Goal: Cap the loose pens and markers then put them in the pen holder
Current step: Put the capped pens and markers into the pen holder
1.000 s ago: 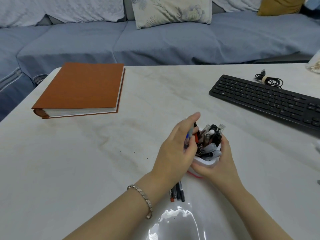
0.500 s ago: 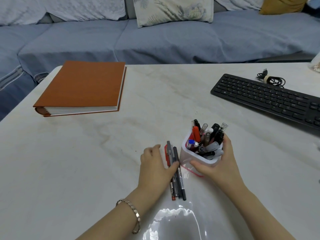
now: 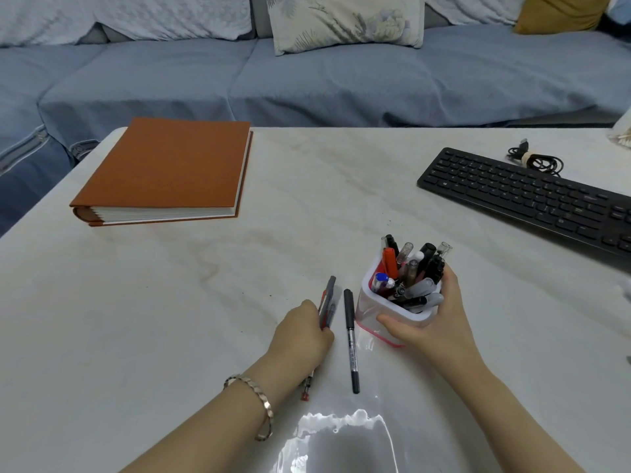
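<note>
In the head view, the holder (image 3: 370,307) was seen standing on the table (image 3: 170,302), near its front edge and crowded with pens and markers. It was gripped by the right hand (image 3: 433,322): the thumb was pressed against the near wall and the fingers were wrapped round the far side. The holder appeared to be tipped slightly toward the other hand, probably so that its mouth was steadied and presented for the next load.

Just left of it, two or three pens (image 3: 327,302), red and grey, were clamped together in the curled fingers of the left hand (image 3: 304,332). They were held about mid-length, with a red end showing below the wrist. They were likely gathered as a bundle so that they could be carried over in one go. Whether every one was capped could not be told.

A black marker (image 3: 350,339) was left lying flat on the table between the left hand and the holder, touched by neither. Its cap appeared to be on.

The task was judged nearly finished, with only these few items outside the holder.

Farther back, a book (image 3: 167,169) was laid at the left. A keyboard (image 3: 526,196) and a coiled cable (image 3: 536,160) were set at the right, well apart from the work.
</note>
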